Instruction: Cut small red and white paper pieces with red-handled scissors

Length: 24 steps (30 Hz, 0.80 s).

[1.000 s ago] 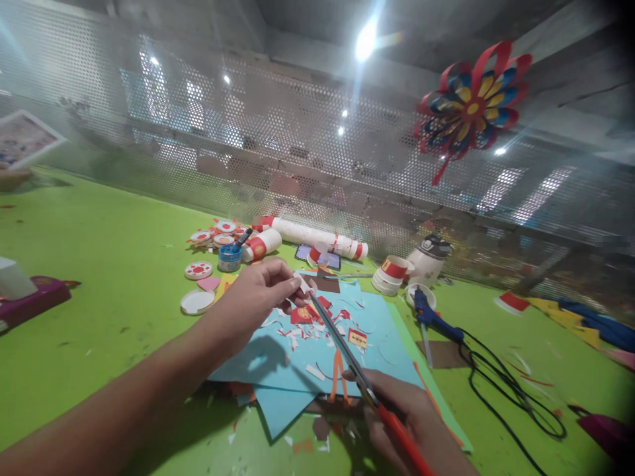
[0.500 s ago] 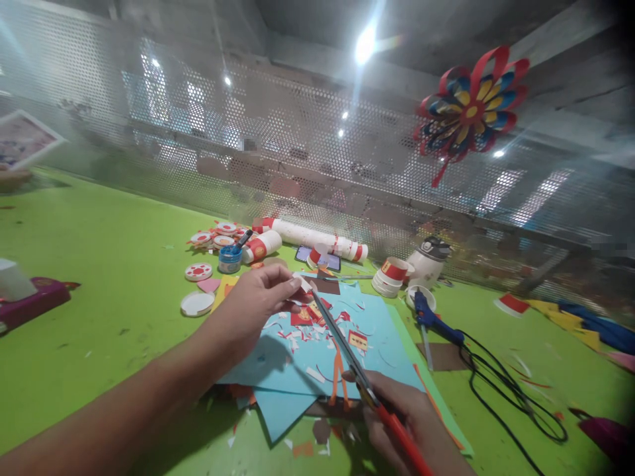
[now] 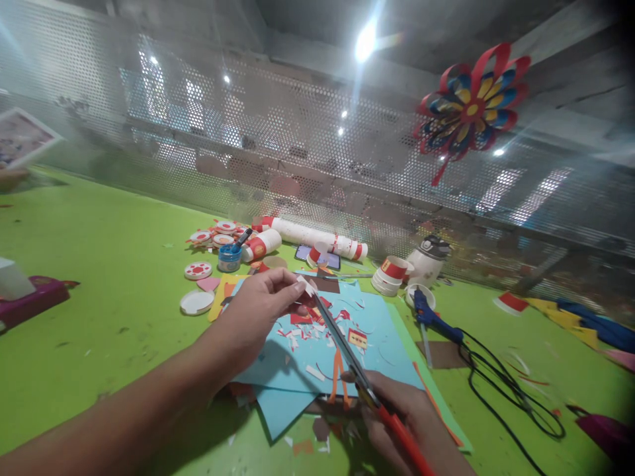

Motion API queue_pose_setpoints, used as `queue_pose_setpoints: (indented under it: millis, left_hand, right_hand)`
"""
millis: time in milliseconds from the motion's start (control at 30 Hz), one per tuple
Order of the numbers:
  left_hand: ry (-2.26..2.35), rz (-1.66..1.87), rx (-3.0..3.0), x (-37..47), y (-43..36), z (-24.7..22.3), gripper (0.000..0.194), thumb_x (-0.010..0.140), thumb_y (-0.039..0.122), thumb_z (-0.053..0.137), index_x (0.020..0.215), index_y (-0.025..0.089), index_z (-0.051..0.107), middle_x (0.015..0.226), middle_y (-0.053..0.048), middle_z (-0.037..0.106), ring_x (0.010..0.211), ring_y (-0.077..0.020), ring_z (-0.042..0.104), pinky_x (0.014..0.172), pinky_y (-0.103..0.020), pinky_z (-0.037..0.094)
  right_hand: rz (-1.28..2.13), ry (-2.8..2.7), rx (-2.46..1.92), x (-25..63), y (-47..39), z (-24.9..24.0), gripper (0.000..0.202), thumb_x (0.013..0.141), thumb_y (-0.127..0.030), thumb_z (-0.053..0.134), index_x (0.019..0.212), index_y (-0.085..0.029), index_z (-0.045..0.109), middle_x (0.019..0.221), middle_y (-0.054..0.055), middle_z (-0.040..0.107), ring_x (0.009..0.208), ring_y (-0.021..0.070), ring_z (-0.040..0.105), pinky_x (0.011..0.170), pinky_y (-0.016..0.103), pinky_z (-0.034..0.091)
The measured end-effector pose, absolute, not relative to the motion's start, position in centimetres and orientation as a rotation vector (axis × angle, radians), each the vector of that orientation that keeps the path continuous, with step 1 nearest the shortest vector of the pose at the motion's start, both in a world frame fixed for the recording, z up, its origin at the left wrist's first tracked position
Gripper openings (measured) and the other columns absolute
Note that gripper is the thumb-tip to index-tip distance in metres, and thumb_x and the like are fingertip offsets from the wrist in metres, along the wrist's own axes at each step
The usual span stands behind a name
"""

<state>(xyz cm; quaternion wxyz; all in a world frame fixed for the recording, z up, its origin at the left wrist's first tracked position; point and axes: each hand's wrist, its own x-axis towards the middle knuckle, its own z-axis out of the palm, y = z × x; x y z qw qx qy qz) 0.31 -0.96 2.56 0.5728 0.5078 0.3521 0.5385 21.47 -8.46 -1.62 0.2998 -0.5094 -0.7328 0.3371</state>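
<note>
Between the thumb and fingers of my left hand (image 3: 262,307) is a small piece of white paper (image 3: 306,285). My right hand (image 3: 401,410) grips the red handles of a pair of scissors (image 3: 347,350), whose long blades point up and left to the paper's edge. Both hands are over light blue paper sheets (image 3: 381,330) strewn with red and white scraps. A small red and cream card (image 3: 358,338) lies right of the blades, and orange paper strips (image 3: 337,370) lie beneath them.
Behind the sheets are a long white tube (image 3: 317,237), a phone (image 3: 302,253) and a blue jar (image 3: 229,259). A blue glue gun (image 3: 431,317) with a black cable rests at the right. At the far left, another person's hand (image 3: 12,177) is near a framed picture.
My left hand has shifted slightly right and down with the white paper, which is now turned a little differently by the blade tips. The right hand has hardly moved.
</note>
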Motion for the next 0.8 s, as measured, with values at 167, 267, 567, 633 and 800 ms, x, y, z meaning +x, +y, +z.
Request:
queue_pose_setpoints:
  millis: [167, 267, 567, 633, 800]
  left_hand:
    - [0.820, 1.256, 1.184, 0.4, -1.1, 2.5, 0.013, 0.076, 0.026, 0.063, 0.073, 0.014, 0.059, 0.075, -0.004, 0.065, 0.070, -0.0140, 0.061, 0.070, -0.029, 0.047]
    - [0.808, 1.258, 1.177, 0.5, -1.2, 2.6, 0.012, 0.076, 0.024, 0.063, 0.072, 0.013, 0.059, 0.074, -0.003, 0.065, 0.069, -0.0132, 0.060, 0.069, -0.028, 0.047]
    - [0.795, 1.259, 1.192, 0.4, -0.9, 2.3, 0.013, 0.077, 0.025, 0.061, 0.073, 0.013, 0.059, 0.073, -0.003, 0.064, 0.068, -0.0128, 0.060, 0.070, -0.027, 0.047]
    - [0.800, 1.259, 1.205, 0.3, -0.9, 2.4, 0.014, 0.077, 0.025, 0.062, 0.072, 0.013, 0.059, 0.071, -0.003, 0.064, 0.067, -0.0123, 0.060, 0.068, -0.026, 0.047]
    - [0.800, 1.265, 1.192, 0.3, -0.9, 2.6, 0.013, 0.075, 0.024, 0.063, 0.071, 0.013, 0.059, 0.072, -0.003, 0.064, 0.066, -0.0122, 0.060, 0.067, -0.026, 0.047]
  right_hand:
    - [1.013, -1.908, -1.274, 21.2, -8.6, -1.0, 0.028, 0.074, -0.016, 0.052, 0.096, -0.015, 0.070, 0.080, 0.005, 0.076, 0.068, 0.0201, 0.068, 0.059, 0.023, 0.051]
    - [1.037, -1.917, -1.255, 21.1, -8.7, -0.8, 0.028, 0.075, -0.019, 0.051, 0.097, -0.015, 0.069, 0.079, 0.005, 0.075, 0.067, 0.0194, 0.068, 0.058, 0.023, 0.051]
    - [1.052, -1.918, -1.208, 21.1, -8.8, -0.8, 0.030, 0.082, -0.035, 0.051, 0.097, -0.014, 0.067, 0.077, 0.008, 0.074, 0.067, 0.0211, 0.067, 0.062, 0.027, 0.052]
    - [1.098, -1.900, -1.217, 20.9, -8.9, -0.3, 0.033, 0.084, -0.038, 0.051, 0.099, -0.014, 0.066, 0.080, 0.009, 0.074, 0.068, 0.0215, 0.067, 0.061, 0.026, 0.052]
    - [1.165, -1.911, -1.268, 20.6, -9.2, 1.1, 0.034, 0.086, -0.039, 0.050, 0.099, -0.015, 0.068, 0.092, 0.010, 0.074, 0.078, 0.0230, 0.068, 0.068, 0.028, 0.053]
